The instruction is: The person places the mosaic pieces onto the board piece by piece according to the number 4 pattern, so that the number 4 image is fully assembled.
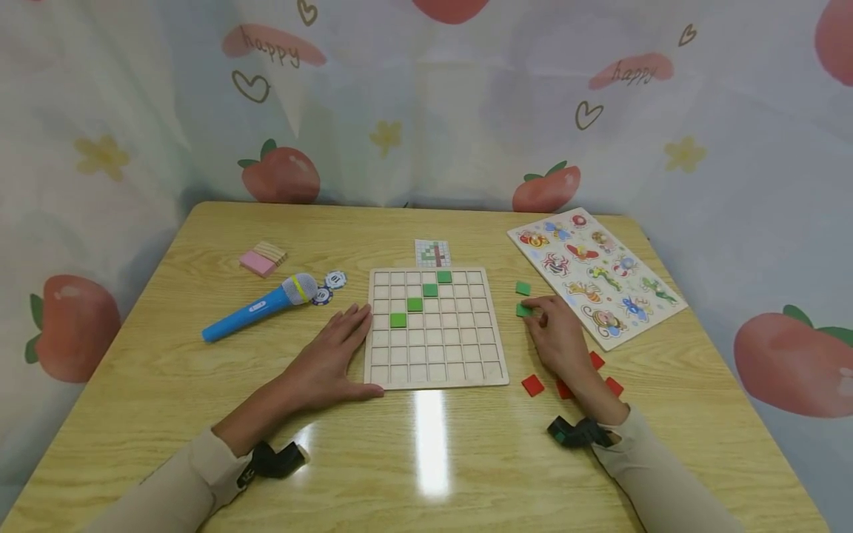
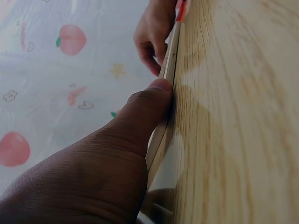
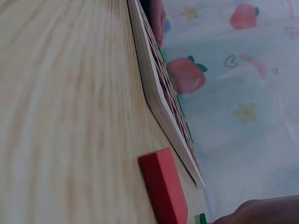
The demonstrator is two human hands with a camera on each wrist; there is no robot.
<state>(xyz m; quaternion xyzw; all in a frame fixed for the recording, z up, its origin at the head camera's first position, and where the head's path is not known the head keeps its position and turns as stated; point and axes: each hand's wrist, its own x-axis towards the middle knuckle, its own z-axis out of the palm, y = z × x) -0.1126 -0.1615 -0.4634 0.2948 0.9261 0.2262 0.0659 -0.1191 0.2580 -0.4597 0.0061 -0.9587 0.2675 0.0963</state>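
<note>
A square wooden grid board [image 1: 436, 376] lies at the middle of the table, with several green tiles [image 1: 415, 304] set in a diagonal line of its cells. My left hand [image 1: 326, 363] rests at the board's left side, fingers along the edge and thumb at the near corner. In the left wrist view, the left thumb [image 2: 140, 112] presses the board's side. To the right of the board, my right hand [image 1: 556, 337] pinches a green tile [image 1: 523, 311] with its fingertips. Another green tile [image 1: 523, 288] lies just beyond. Several red tiles [image 1: 533, 385] lie under and beside the right wrist.
A small pattern card [image 1: 433, 253] lies behind the board. On the left are a blue toy microphone [image 1: 260, 307], two poker chips [image 1: 336, 280] and a pink block with wooden sticks [image 1: 262, 259]. An insect puzzle board [image 1: 596, 277] lies at the back right. A printed curtain [image 1: 413, 104] hangs behind.
</note>
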